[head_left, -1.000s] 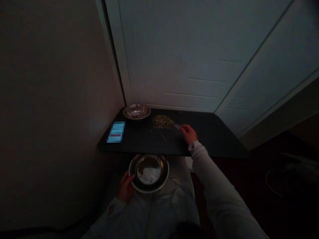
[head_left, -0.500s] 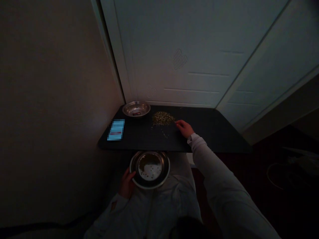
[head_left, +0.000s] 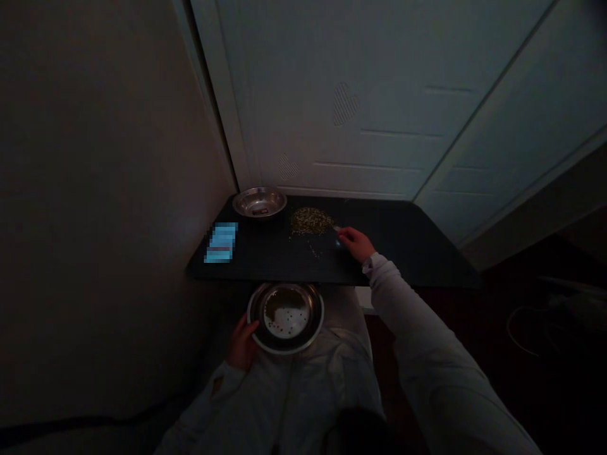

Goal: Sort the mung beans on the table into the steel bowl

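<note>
On my lap rests a round metal bowl [head_left: 286, 345], and my left hand [head_left: 243, 344] grips its left rim. Dark small grains lie along the far side of its floor, with single grains scattered over the shiny part. A loose heap of mixed pale and greenish grains [head_left: 312, 221] lies on the dark table [head_left: 403, 253]. At the right edge of this heap my right hand [head_left: 356, 244] is closed in a pinch. A small pale, shiny tip sticks out from its fingers toward the grains; its kind is too dark to make out.
A second metal bowl [head_left: 260, 203] with a label inside stands at the table's back left. In front of it lies a phone [head_left: 221, 243] with a lit, blurred screen. White panels [head_left: 351, 151] rise behind the table, and a wall [head_left: 118, 221] runs along the left.
My right hand has drawn slightly to the right, away from the heap, and more of the pale tip shows. My left hand keeps its grip on the bowl. The view has shifted a little.
</note>
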The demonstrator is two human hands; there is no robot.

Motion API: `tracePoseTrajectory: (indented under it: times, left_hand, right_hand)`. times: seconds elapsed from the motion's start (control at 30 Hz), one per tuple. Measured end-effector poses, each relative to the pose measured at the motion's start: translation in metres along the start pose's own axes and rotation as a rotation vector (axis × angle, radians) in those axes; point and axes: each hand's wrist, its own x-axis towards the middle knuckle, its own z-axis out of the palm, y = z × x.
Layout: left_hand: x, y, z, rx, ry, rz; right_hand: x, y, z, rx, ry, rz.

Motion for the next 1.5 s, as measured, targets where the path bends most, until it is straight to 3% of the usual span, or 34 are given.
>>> tracePoseTrajectory:
  times: [0.27, 0.47, 1.17, 1.5]
  left_hand:
    - [0.001, 0.001, 0.001, 0.033, 0.008, 0.013]
    - [0.003, -0.001, -0.002, 0.037, -0.031, 0.0]
    - [0.007, -0.003, -0.006, 0.053, -0.002, 0.016]
    - [0.006, -0.002, -0.004, 0.036, -0.036, 0.022]
  right_hand:
    - [-0.007, 0.004, -0.01, 0.04, -0.001, -0.002]
    - [-0.009, -0.001, -0.008, 0.029, 0.013, 0.0]
    - [-0.027, 0.005, -0.012, 0.038, 0.022, 0.067]
    - [-0.022, 0.007, -0.007, -0.05, 0.113, 0.098]
